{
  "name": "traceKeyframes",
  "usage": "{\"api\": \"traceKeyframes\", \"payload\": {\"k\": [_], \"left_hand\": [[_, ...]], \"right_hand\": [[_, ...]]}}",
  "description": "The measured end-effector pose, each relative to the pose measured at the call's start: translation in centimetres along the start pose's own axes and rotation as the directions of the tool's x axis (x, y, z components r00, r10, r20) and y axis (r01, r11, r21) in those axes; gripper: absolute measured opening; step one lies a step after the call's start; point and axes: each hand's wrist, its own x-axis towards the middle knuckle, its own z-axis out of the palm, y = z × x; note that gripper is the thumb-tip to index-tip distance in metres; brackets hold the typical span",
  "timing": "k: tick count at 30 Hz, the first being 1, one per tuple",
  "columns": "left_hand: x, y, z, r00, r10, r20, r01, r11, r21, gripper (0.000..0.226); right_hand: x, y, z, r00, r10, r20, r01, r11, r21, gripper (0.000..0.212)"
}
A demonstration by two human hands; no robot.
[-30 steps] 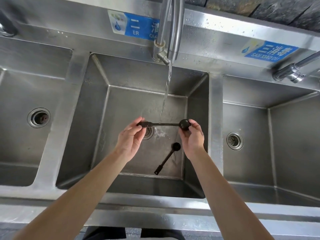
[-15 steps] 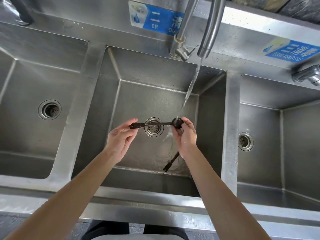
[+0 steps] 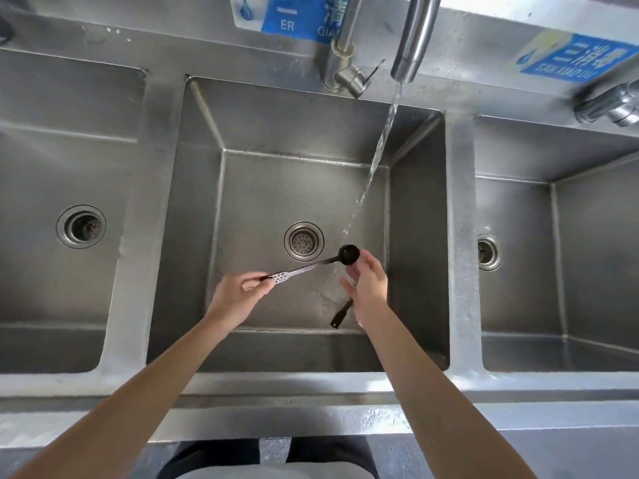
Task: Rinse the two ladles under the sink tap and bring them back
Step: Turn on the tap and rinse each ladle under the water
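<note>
Left hand (image 3: pixel 238 292) pinches ladle (image 3: pixel 313 266) handle; right hand (image 3: pixel 368 285) open beside bowl.

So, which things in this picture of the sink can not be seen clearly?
All in the head view:
- Second ladle on the basin floor: the right hand covers its bowl; only the handle end shows.
- Tap: its top is cut off by the upper edge.
- Held ladle: the left hand hides its handle tip.
- Blue sign: cut off above.

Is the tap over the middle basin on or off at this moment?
On. A stream of water runs from the tap spout down toward the ladle bowl in the middle basin.
</note>
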Motion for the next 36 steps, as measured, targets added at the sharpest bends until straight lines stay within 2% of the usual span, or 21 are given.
{"api": "traceKeyframes", "payload": {"k": [4, 7, 10, 13, 15, 21, 24, 26, 30, 33, 36], "left_hand": [[0.0, -0.1, 0.7, 0.994, -0.029, 0.105, 0.018, 0.994, 0.107, 0.016], [-0.1, 0.0, 1.1, 0.963, -0.03, 0.268, -0.025, 0.979, 0.2, 0.024], [0.0, 0.0, 1.6, 0.939, -0.039, 0.341, -0.067, 0.954, 0.293, 0.026], [-0.2, 0.0, 2.0, 0.945, -0.102, 0.31, 0.035, 0.976, 0.216, 0.023], [-0.4, -0.1, 2.2, 0.955, -0.136, 0.265, 0.1, 0.985, 0.143, 0.025], [-1.1, 0.0, 2.7, 0.961, -0.182, 0.209, 0.184, 0.983, 0.007, 0.029], [-0.9, -0.2, 2.8, 0.96, -0.214, 0.18, 0.222, 0.975, -0.026, 0.034], [-0.8, -0.4, 3.0, 0.959, -0.233, 0.164, 0.243, 0.969, -0.04, 0.036], [-1.2, -0.7, 3.9, 0.956, -0.255, 0.145, 0.265, 0.962, -0.06, 0.036], [-1.4, -0.7, 4.6, 0.952, -0.278, 0.127, 0.288, 0.955, -0.073, 0.036], [-1.5, -0.7, 5.1, 0.952, -0.283, 0.114, 0.294, 0.951, -0.092, 0.036]], "right_hand": [[1.3, 1.2, -1.6, 0.998, -0.003, -0.067, 0.003, 1.0, 0.0, 0.032], [1.8, 1.6, -2.1, 0.998, 0.0, -0.065, 0.001, 1.0, 0.015, 0.031], [2.6, 1.8, -2.6, 0.999, 0.009, -0.048, -0.01, 1.0, -0.006, 0.027], [3.6, 1.8, -2.9, 0.998, 0.05, 0.031, -0.052, 0.997, 0.053, 0.019], [4.3, 1.7, -2.9, 0.995, 0.092, 0.04, -0.093, 0.995, 0.022, 0.021], [8.0, 4.4, -4.6, 0.981, 0.189, -0.044, -0.193, 0.932, -0.306, 0.015], [10.0, 6.1, -5.4, 0.987, 0.13, -0.098, -0.163, 0.788, -0.594, 0.026], [10.6, 6.7, -5.5, 0.991, 0.092, -0.099, -0.135, 0.714, -0.687, 0.031], [11.4, 7.4, -5.3, 0.991, 0.077, -0.108, -0.132, 0.636, -0.761, 0.038], [11.9, 7.7, -5.6, 0.989, 0.086, -0.118, -0.146, 0.613, -0.776, 0.033], [12.3, 7.9, -6.1, 0.99, 0.106, -0.09, -0.138, 0.652, -0.745, 0.028]]}}
